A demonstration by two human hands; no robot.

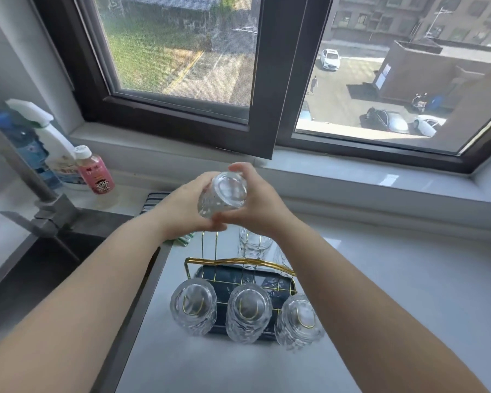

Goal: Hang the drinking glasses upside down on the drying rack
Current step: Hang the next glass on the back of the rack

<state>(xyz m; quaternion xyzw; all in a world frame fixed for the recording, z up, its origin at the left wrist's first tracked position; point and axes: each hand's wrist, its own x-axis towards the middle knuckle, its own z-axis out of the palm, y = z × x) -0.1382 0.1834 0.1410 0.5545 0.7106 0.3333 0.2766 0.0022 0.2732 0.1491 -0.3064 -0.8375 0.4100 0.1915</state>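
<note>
A clear ribbed drinking glass (224,194) is held tilted, base toward me, above the far side of the rack. My left hand (186,207) grips its left side and my right hand (260,204) its right side. Below stands the gold wire drying rack (238,262) on a dark tray (210,272). Three glasses hang upside down on its near row: left (193,310), middle (248,316), right (298,321). Another glass (253,246) sits upside down on the far row, partly hidden by my right wrist. A bare gold peg (209,245) rises at the far left.
A dark sink (40,268) with a grey tap (40,199) lies to the left. A spray bottle (54,148) and a pink bottle (95,171) stand behind it. A striped cloth (153,201) lies behind my left hand. The window sill (380,177) runs along the back.
</note>
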